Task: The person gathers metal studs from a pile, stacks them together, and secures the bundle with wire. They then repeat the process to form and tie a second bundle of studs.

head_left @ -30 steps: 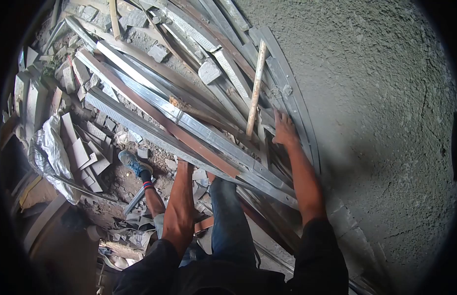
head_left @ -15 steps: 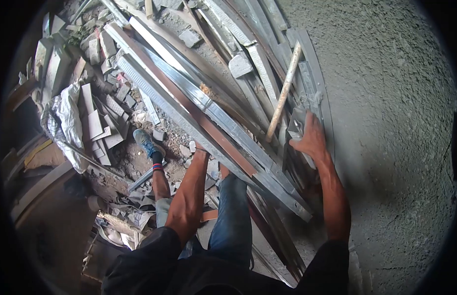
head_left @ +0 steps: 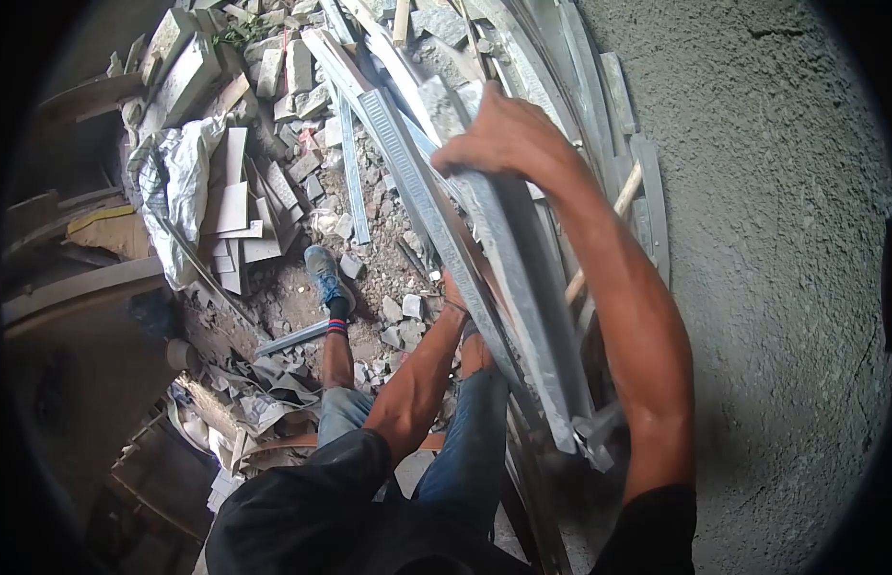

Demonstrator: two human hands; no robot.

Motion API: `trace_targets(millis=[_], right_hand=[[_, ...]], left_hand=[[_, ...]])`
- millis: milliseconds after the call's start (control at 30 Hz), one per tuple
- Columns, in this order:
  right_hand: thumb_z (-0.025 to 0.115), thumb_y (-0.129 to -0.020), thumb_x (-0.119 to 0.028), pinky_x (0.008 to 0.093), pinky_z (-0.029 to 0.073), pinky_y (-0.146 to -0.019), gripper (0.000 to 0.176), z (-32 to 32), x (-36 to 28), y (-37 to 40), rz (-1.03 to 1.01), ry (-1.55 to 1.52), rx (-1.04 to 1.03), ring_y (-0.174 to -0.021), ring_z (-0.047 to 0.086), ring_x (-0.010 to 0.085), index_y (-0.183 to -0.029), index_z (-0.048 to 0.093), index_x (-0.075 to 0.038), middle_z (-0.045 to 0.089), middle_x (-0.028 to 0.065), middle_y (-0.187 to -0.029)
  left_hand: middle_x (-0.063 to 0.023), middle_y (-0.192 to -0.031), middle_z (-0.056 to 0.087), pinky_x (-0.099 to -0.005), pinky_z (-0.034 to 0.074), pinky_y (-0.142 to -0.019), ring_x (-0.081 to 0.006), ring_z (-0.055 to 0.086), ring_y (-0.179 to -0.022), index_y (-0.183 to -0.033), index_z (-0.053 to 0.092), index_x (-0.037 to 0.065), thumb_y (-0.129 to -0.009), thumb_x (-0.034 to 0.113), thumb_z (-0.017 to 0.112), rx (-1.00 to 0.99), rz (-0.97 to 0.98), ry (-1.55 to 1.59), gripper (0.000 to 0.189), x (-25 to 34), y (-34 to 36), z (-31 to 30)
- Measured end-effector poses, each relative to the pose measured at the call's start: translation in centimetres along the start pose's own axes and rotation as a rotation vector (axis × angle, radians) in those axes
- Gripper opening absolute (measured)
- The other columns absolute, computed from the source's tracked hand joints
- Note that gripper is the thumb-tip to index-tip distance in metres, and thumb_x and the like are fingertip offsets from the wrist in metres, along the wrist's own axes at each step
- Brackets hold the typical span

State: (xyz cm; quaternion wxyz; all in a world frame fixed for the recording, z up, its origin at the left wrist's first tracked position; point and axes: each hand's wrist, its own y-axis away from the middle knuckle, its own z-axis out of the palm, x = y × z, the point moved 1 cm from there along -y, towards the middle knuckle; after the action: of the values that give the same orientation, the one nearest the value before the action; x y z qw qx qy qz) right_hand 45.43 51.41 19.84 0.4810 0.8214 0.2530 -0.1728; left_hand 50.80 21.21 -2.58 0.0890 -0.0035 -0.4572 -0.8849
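Note:
My right hand (head_left: 508, 139) grips a long grey metal channel (head_left: 522, 278) near its far end, thumb on the left side and fingers over the top. The channel slants toward me, its near end by my right forearm. Left of it runs a bundle of long metal strips, including a ribbed pale strip (head_left: 407, 182). My left hand (head_left: 453, 291) reaches down between my legs to the underside of this bundle. Its fingers are hidden behind the strips, so their grip does not show.
A rough grey wall (head_left: 772, 240) stands on the right, with more strips and a pale rod (head_left: 628, 192) beside it. Rubble (head_left: 379, 206) covers the ground. Stacked broken boards (head_left: 230, 182) and a white sack (head_left: 182, 182) lie to the left, near my shoe (head_left: 323, 275).
My right hand has moved up and left from beside the wall, bringing the grey channel over the bundle. My left hand stays under the strips. The view has shifted too.

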Motion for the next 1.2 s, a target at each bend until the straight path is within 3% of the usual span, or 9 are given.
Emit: trace_targets(millis=[233, 300, 367, 500, 633, 700, 733, 867, 1200], right_hand=[[0.073, -0.051, -0.076, 0.0390, 0.041, -0.105, 0.147, 8.4, 0.3, -8.0, 0.000, -0.126, 0.099, -0.113, 0.056, 0.0416, -0.141, 0.006, 0.018, 0.055, 0.0328, -0.120], [0.065, -0.045, -0.087, 0.0387, 0.036, -0.109, 0.153, 10.0, 2.1, -7.7, 0.045, -0.047, 0.095, -0.130, 0.041, 0.0410, -0.143, 0.002, 0.013, 0.039, 0.0340, -0.137], [0.069, -0.046, -0.084, 0.0428, 0.032, -0.111, 0.152, 9.8, 4.8, -5.8, 0.078, -0.403, 0.004, -0.136, 0.030, 0.0423, -0.145, 0.003, 0.010, 0.025, 0.0347, -0.146], [0.085, -0.051, -0.060, 0.0448, 0.027, -0.112, 0.144, 14.4, 13.6, -3.4, -0.030, -0.194, -0.139, -0.135, 0.032, 0.0416, -0.149, -0.001, 0.001, 0.028, 0.0360, -0.143], [0.090, -0.049, -0.051, 0.0447, 0.027, -0.112, 0.147, 16.6, 13.3, 0.9, -0.072, -0.182, -0.095, -0.136, 0.031, 0.0410, -0.149, -0.006, -0.001, 0.028, 0.0349, -0.144], [0.092, -0.050, -0.047, 0.0431, 0.032, -0.109, 0.146, 18.0, 14.0, 1.2, 0.087, -0.426, 0.223, -0.132, 0.038, 0.0396, -0.148, -0.006, -0.002, 0.033, 0.0335, -0.142], [0.090, -0.055, -0.047, 0.0400, 0.039, -0.103, 0.131, 19.1, 15.7, 0.9, 0.118, -0.622, 0.240, -0.123, 0.049, 0.0367, -0.147, 0.011, 0.002, 0.043, 0.0291, -0.136], [0.085, -0.055, -0.051, 0.0397, 0.042, -0.099, 0.112, 19.9, 17.7, 0.4, 0.212, -0.672, -0.075, -0.118, 0.052, 0.0354, -0.134, 0.035, 0.012, 0.052, 0.0303, -0.124], [0.080, -0.062, -0.035, 0.0390, 0.043, -0.093, 0.087, 13.5, 8.5, 9.8, 0.162, -0.747, 0.046, -0.106, 0.057, 0.0307, -0.131, 0.043, 0.003, 0.058, 0.0210, -0.116]], left_hand=[[-0.0157, -0.120, 0.061, -0.0430, 0.050, -0.095, -0.0313, 0.061, -0.107, -0.131, 0.050, 0.003, -0.093, 0.048, 0.033, 0.032, 0.009, 0.027, 0.061, 0.4, 0.0, 1.7], [-0.0158, -0.118, 0.062, -0.0431, 0.050, -0.094, -0.0314, 0.062, -0.105, -0.131, 0.051, 0.003, -0.092, 0.049, 0.033, 0.018, 0.003, 0.047, 0.062, 0.2, -0.8, 0.3], [-0.0150, -0.118, 0.063, -0.0445, 0.049, -0.095, -0.0309, 0.062, -0.106, -0.131, 0.051, 0.004, -0.093, 0.053, 0.035, 0.020, -0.014, 0.070, 0.064, 0.1, -1.0, 0.3], [-0.0173, -0.130, 0.053, -0.0479, 0.046, -0.098, -0.0335, 0.056, -0.114, -0.139, 0.040, 0.005, -0.090, 0.065, 0.035, -0.132, 0.001, 0.131, 0.077, 1.0, -0.6, 3.3], [-0.0185, -0.138, 0.045, -0.0500, 0.045, -0.099, -0.0354, 0.052, -0.119, -0.144, 0.031, 0.005, -0.084, 0.075, 0.037, -0.116, 0.093, 0.034, 0.092, 0.8, -0.2, 3.8], [-0.0185, -0.135, 0.048, -0.0499, 0.045, -0.099, -0.0345, 0.053, -0.118, -0.141, 0.036, 0.005, -0.082, 0.074, 0.045, -0.055, 0.137, 0.005, 0.092, 1.0, 0.3, 3.4], [-0.0179, -0.133, 0.051, -0.0497, 0.045, -0.099, -0.0346, 0.054, -0.117, -0.141, 0.037, 0.006, -0.084, 0.069, 0.048, -0.093, 0.097, -0.013, 0.085, 1.0, 0.5, 2.8], [-0.0178, -0.119, 0.059, -0.0459, 0.051, -0.093, -0.0323, 0.062, -0.103, -0.133, 0.044, 0.003, -0.082, 0.048, 0.066, -0.010, -0.066, -0.012, 0.072, 0.5, -0.2, 0.9], [-0.0148, -0.100, 0.064, -0.0384, 0.054, -0.084, -0.0254, 0.065, -0.090, -0.121, 0.051, -0.003, -0.079, 0.037, 0.067, 0.138, -0.143, -0.112, 0.061, 2.7, 10.1, 9.3]])
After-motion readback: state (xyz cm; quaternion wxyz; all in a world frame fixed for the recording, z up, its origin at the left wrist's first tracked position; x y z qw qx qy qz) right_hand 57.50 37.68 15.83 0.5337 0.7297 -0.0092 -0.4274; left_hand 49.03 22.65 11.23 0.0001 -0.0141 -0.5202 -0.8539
